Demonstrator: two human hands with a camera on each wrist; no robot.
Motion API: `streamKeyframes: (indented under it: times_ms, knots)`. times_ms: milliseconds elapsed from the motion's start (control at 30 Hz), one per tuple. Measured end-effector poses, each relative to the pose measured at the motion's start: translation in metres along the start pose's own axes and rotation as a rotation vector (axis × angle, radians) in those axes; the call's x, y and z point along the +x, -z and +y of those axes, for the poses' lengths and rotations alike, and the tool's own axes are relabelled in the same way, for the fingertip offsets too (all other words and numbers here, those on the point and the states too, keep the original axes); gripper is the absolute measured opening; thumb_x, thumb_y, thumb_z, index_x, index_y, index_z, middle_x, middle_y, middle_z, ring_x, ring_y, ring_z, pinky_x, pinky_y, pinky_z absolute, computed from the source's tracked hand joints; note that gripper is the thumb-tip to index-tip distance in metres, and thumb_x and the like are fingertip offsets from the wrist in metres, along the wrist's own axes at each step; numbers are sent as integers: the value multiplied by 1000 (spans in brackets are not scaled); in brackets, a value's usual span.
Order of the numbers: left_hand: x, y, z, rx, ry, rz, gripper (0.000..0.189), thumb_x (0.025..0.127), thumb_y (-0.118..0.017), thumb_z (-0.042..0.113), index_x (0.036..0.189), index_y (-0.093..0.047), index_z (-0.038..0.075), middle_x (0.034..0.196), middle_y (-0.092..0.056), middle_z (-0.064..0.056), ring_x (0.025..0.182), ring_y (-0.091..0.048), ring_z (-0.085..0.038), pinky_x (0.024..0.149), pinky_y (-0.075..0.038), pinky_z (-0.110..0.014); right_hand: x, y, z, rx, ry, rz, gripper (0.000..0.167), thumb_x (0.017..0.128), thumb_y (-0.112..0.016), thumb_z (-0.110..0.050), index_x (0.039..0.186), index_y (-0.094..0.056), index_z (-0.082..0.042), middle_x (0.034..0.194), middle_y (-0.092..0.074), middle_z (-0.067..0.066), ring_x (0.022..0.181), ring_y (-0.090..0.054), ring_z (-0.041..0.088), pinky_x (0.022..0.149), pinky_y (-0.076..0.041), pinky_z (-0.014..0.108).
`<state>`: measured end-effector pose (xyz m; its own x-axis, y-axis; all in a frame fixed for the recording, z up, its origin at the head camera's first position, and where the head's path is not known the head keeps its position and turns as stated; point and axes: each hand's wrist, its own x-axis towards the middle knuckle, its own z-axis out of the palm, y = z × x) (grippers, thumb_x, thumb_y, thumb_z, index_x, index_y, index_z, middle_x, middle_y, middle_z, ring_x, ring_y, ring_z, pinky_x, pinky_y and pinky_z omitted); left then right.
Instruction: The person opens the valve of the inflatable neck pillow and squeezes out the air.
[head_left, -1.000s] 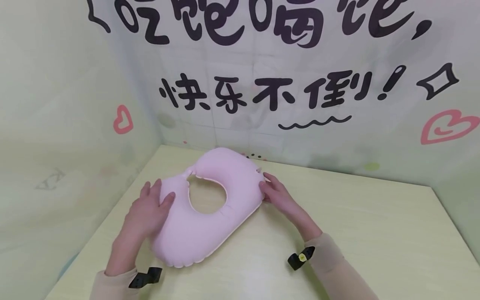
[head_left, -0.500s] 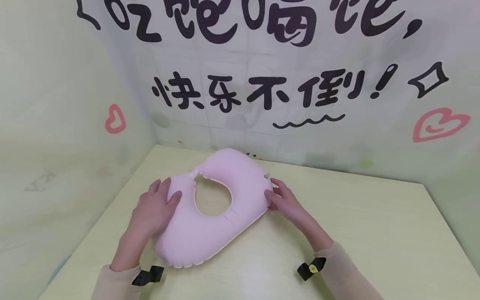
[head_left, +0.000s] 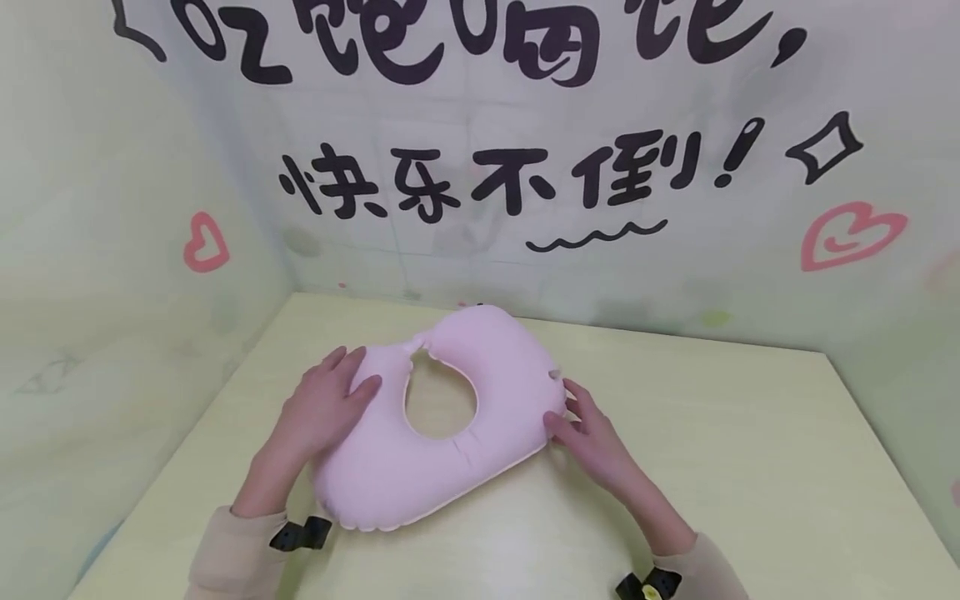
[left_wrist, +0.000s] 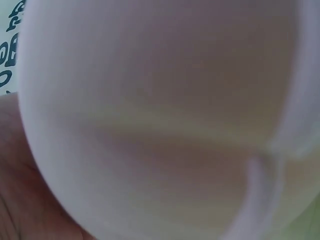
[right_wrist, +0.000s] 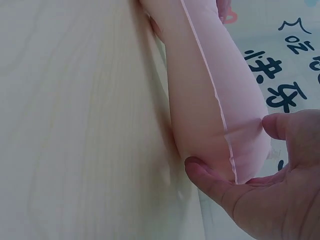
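A pink inflatable neck pillow [head_left: 517, 392], puffed up and with a roundish opening in its middle, is held over the table, tilted. At its left lobe my left hand [head_left: 326, 404] grips the side, thumb on the upper face; in the right wrist view its fingers show on both sides of the far end. My right hand [head_left: 596, 442] holds the right edge, near a small clear tab [head_left: 555, 374]. The right wrist view shows its thumb and fingers [right_wrist: 220, 190] on opposite faces of the seamed end. The pillow's underside [left_wrist: 150, 75] fills the left wrist view, blurred.
The pale wooden table [head_left: 712, 442] runs back to a printed cloth wall [head_left: 450, 258] with black lettering and pink hearts. Another cloth wall [head_left: 112, 333] stands along the left side. Dark wrist cameras [head_left: 300, 533] are strapped at both sleeves.
Both hands have carried the neck pillow to the right, and its right end has swung toward the front. The view has turned slightly right. Both hands keep their hold.
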<state>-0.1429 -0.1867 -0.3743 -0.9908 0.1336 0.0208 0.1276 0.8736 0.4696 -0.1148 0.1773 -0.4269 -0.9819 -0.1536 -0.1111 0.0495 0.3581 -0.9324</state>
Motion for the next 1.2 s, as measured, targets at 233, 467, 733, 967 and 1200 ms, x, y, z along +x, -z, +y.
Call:
streamKeyframes:
  times_ms: [233,467,733,967,1200]
  knots:
    - [9,-8,6,-25,-122,-7,58,107,-51,29,152,-42,-6,157,-31,-37,140,-25,-64,109,-23,-76,-23,9,7,-13,0,31,69,102,-64,-19,159,-28,-4,153,-42,32,121,-63,40,104,-48,53]
    - [16,-11,17,-39,-168,-33,57,106,-53,28,152,-44,-5,158,-32,-34,142,-27,-60,111,-25,-73,-39,19,12,-34,-21,42,68,103,-63,-18,159,-28,-4,151,-46,30,112,-69,29,101,-49,50]
    - [22,-13,28,-40,-201,-75,57,107,-52,29,152,-45,-4,158,-32,-33,143,-26,-60,112,-24,-72,-56,27,10,-28,-49,55,70,103,-64,-21,160,-27,-5,152,-46,29,112,-69,26,103,-47,53]
    - [24,-22,31,-40,-245,-85,58,107,-53,32,152,-45,-2,159,-32,-31,144,-22,-60,113,-22,-72,-70,28,18,-14,-37,68,74,102,-65,-23,161,-24,-8,150,-49,28,104,-71,20,92,-52,42]
    - [30,-28,41,-17,-311,-95,56,106,-55,31,151,-47,-1,159,-34,-30,143,-25,-59,114,-23,-70,-83,25,24,-6,-58,110,80,101,-67,-23,162,-18,-9,149,-50,27,98,-71,14,79,-51,30]
